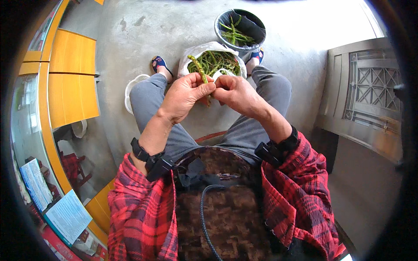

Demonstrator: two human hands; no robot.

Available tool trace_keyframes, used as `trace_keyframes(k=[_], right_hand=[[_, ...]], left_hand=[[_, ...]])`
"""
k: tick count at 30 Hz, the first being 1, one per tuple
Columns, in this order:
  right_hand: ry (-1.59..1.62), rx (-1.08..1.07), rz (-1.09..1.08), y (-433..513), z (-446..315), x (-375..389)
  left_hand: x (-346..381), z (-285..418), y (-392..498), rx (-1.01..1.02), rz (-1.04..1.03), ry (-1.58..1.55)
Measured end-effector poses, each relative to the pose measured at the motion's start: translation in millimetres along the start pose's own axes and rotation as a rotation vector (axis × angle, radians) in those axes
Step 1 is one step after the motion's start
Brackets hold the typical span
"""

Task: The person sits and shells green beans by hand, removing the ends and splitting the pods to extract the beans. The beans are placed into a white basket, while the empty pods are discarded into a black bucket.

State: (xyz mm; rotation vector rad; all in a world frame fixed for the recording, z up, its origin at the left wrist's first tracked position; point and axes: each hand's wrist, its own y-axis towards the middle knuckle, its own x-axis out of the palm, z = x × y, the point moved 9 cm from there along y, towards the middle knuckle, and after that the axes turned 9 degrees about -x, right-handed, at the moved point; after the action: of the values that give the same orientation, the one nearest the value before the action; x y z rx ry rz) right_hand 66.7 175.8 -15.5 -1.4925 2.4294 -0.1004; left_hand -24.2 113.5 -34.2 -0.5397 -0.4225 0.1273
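Note:
My left hand (184, 94) pinches a long green bean pod (199, 67) between thumb and forefinger. The pod is yellow-green with brownish marks, and its tip points up and to the left. Close against it, my right hand (236, 94) has its thumb and finger pinched on the pod's lower part. That part is mostly hidden by the fingers. Just beyond my hands, a white plastic bag (186, 58) stands between my feet. It is full of bean pods and stringy brownish-green scraps (220, 60). Behind it is a dark bucket (258, 19) with several green pods (235, 36) inside.
A white plastic basket (129, 94) sits on the concrete floor (156, 26), partly behind my left knee. Yellow cabinets (72, 101) and a glass case with boxes and printed papers (68, 217) line the left. A grey door with metal latticework (375, 78) stands at right.

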Motion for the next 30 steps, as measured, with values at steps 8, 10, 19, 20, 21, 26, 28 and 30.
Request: trace_keyframes(k=[8,10,19,20,21,26,28,30], right_hand=[[0.325,0.168,-0.042,2,33,9],[0.233,0.177,-0.036,2,36,7],[0.003,0.095,0.059,7,40,0],[0.011,0.095,0.059,7,42,1],[0.020,0.094,0.057,6,45,2],[-0.079,0.015,0.069,6,44,5],[-0.118,0.010,0.077,6,43,5],[-0.136,0.007,0.074,7,40,4]], left_hand=[[-5,-19,7,-0.088,-0.029,-0.104],[-6,-21,10,-0.072,-0.036,-0.125],[2,-32,12,-0.034,0.000,0.183],[4,-33,11,-0.029,0.000,0.201],[6,-35,11,-0.025,0.002,0.218],[5,-44,11,-0.077,-0.006,0.208],[3,-45,12,-0.083,-0.017,0.206],[0,-42,15,-0.054,-0.033,0.140]])
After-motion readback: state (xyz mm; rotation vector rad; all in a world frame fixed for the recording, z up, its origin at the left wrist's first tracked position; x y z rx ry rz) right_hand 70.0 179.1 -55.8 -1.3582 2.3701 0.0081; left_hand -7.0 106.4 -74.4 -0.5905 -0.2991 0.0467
